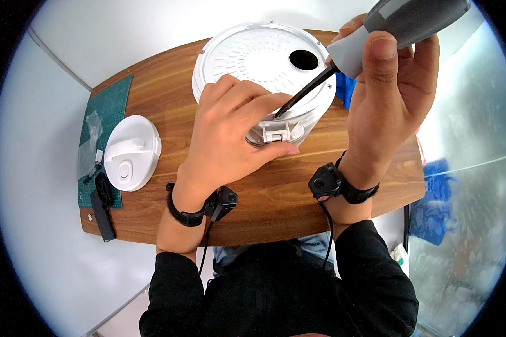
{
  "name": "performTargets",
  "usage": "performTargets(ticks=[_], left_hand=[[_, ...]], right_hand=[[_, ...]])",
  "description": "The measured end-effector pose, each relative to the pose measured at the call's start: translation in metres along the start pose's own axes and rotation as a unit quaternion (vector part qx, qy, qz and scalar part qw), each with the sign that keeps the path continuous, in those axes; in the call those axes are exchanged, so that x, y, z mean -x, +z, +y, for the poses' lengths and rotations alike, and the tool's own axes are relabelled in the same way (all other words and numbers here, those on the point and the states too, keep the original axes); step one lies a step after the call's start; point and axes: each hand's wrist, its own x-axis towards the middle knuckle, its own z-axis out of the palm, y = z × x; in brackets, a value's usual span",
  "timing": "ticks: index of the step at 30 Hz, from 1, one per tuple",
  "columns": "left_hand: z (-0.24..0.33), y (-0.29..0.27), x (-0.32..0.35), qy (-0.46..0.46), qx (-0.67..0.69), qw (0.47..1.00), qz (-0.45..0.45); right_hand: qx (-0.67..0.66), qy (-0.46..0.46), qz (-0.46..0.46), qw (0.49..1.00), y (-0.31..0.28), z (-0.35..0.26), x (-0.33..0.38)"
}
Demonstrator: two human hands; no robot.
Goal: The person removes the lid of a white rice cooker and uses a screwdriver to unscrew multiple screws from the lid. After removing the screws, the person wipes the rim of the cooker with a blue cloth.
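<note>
The left hand (230, 132) is lying over the near edge of a round white appliance (258, 56) that is sitting upside down on the wooden table (275, 196), its fingers curled and pressing against the rim and side, bracing it just above a small white hinge bracket (276, 133). The right hand (385, 95) is clenching the grey handle of a screwdriver (376, 28), thumb running up the grip, and is holding it tilted so the black shaft is slanting down to the left, its tip meeting the appliance's rim right beside the left fingers. The appliance is standing near the far middle of the table, its ribbed base showing a dark round hole (304, 59) toward the right. The left fingers are covering part of the rim, so the exact spot under the tip is hard to see. Something blue (346, 90) is peeking out behind the appliance, mostly hidden by the right hand. To the left, well apart, a white round lid (132, 153) is resting half on a green cutting mat (109, 106), which is also carrying a clear plastic bag (90, 140) with small parts. A black flat tool (102, 210) is lying by the mat's near edge. Both wrists are wearing black bands with small cameras.
</note>
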Motion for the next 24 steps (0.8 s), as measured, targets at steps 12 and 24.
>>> performTargets(ticks=[12,24], left_hand=[[0.008,-0.016,-0.016,-0.112,0.254,0.96,-0.044],[0.01,-0.002,-0.02,-0.199,0.309,0.93,0.032]], right_hand=[[-0.053,0.048,-0.029,0.997,0.001,0.003,0.004],[-0.181,0.128,-0.136,0.966,0.013,0.007,0.01]])
